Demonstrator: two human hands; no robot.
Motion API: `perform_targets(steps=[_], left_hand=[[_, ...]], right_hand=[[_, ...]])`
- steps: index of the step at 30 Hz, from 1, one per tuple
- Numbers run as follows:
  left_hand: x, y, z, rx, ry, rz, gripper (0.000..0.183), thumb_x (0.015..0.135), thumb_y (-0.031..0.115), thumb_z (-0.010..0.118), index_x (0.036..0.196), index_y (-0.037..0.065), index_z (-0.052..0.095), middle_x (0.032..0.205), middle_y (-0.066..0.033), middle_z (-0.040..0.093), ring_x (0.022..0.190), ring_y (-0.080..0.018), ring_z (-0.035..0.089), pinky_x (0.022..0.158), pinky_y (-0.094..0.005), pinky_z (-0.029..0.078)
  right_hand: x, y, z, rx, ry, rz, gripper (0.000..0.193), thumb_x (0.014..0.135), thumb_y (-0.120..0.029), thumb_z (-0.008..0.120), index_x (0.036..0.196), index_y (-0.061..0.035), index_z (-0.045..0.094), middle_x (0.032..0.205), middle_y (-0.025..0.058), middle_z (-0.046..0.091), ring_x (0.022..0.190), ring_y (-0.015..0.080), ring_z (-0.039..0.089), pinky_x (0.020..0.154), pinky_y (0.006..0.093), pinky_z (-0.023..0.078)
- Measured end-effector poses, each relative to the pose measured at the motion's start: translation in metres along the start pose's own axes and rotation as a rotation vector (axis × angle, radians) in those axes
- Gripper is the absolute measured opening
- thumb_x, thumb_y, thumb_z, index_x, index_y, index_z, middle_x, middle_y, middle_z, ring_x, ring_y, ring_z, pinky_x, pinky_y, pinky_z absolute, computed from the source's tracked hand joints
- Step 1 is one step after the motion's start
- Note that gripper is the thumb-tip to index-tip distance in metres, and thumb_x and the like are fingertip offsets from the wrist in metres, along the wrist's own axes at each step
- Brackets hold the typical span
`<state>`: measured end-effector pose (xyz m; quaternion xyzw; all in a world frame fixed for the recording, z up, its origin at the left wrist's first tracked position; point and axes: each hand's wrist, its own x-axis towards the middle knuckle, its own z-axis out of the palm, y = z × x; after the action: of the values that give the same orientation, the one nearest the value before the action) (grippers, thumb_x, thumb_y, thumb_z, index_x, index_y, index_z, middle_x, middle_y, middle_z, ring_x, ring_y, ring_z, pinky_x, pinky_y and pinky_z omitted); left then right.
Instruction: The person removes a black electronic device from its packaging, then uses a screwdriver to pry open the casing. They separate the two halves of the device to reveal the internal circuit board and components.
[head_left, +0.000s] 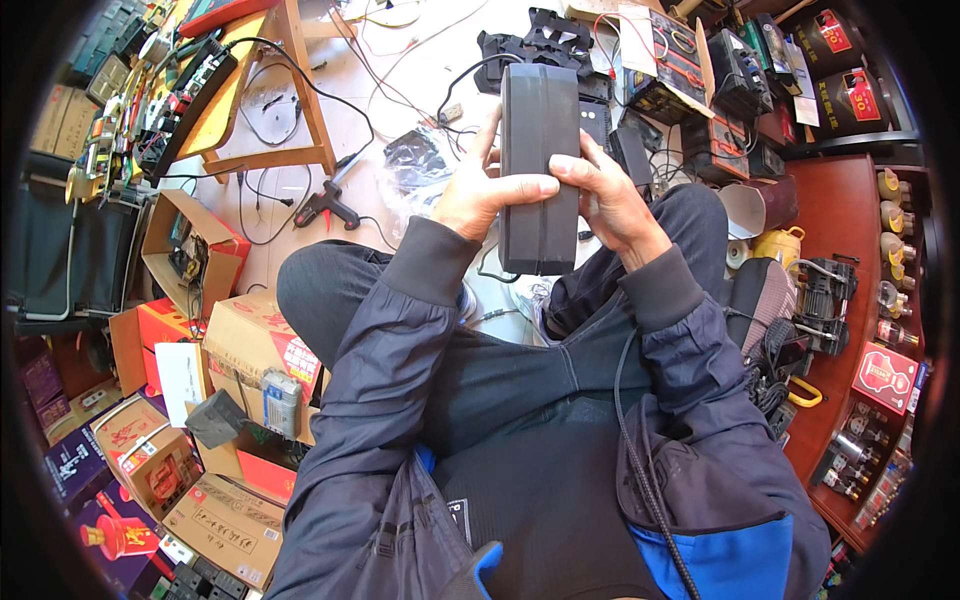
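Both my hands hold a long black plastic case [541, 110] with a ridged face, raised above my lap between my knees. My left hand [470, 195] grips its left side, thumb across the front face. From the right side my right hand [612, 200] clasps it, thumb also on the front; the other fingers are partly hidden behind the case. A black cable [462, 80] runs to the case's upper end, and a short dark loop of wire shows by its lower end. What lies on its back is hidden.
A glue gun [328, 205] lies on the floor left of my knee, near a wooden stool [310, 90]. Clear plastic bags [412, 160] and loose wires are ahead. Cardboard boxes [255, 350] crowd the left; batteries [665, 70] and a red-brown shelf [830, 215] stand right.
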<state>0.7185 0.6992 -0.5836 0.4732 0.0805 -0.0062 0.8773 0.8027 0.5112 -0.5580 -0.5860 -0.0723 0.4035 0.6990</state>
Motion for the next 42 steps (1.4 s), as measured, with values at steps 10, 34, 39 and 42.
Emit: perform_targets(steps=[10,34,39,42], left_hand=[[0.005,-0.001,-0.004,-0.060,0.073,0.012,0.123,0.075,0.017,0.094,0.170,0.005,0.017,0.124,-0.0232,0.067,0.112,-0.0298,0.069,0.099,-0.0405,0.056],[-0.001,0.008,-0.002,-0.036,0.042,-0.025,0.118,0.076,0.009,0.084,0.172,0.007,0.017,0.131,-0.0194,0.065,0.121,-0.0282,0.063,0.108,-0.0398,0.048],[-0.001,0.008,-0.001,0.087,0.042,-0.052,0.119,0.078,0.020,0.088,0.172,0.008,0.016,0.130,-0.0208,0.065,0.119,-0.0298,0.065,0.107,-0.0399,0.049],[-0.001,0.009,0.001,0.150,0.038,-0.058,0.119,0.079,0.022,0.088,0.172,0.008,0.015,0.129,-0.0209,0.066,0.118,-0.0299,0.065,0.105,-0.0399,0.050]], right_hand=[[-0.028,0.012,0.016,-0.017,-0.104,-0.038,0.114,0.083,-0.018,0.088,0.171,-0.0065,0.017,0.151,0.0182,0.052,0.135,0.0257,0.055,0.113,0.0381,0.046],[-0.034,0.006,0.012,0.021,-0.086,-0.008,0.106,0.083,-0.017,0.086,0.169,-0.0039,0.025,0.144,0.0169,0.058,0.131,0.0241,0.058,0.109,0.0373,0.050],[-0.037,0.009,0.008,0.122,-0.083,0.037,0.096,0.088,-0.020,0.084,0.166,-0.0036,0.030,0.142,0.0156,0.057,0.131,0.0242,0.059,0.110,0.0383,0.050],[-0.038,0.012,0.005,0.131,-0.091,0.025,0.094,0.089,-0.024,0.083,0.164,-0.0022,0.032,0.144,0.0157,0.056,0.132,0.0247,0.058,0.111,0.0380,0.048]])
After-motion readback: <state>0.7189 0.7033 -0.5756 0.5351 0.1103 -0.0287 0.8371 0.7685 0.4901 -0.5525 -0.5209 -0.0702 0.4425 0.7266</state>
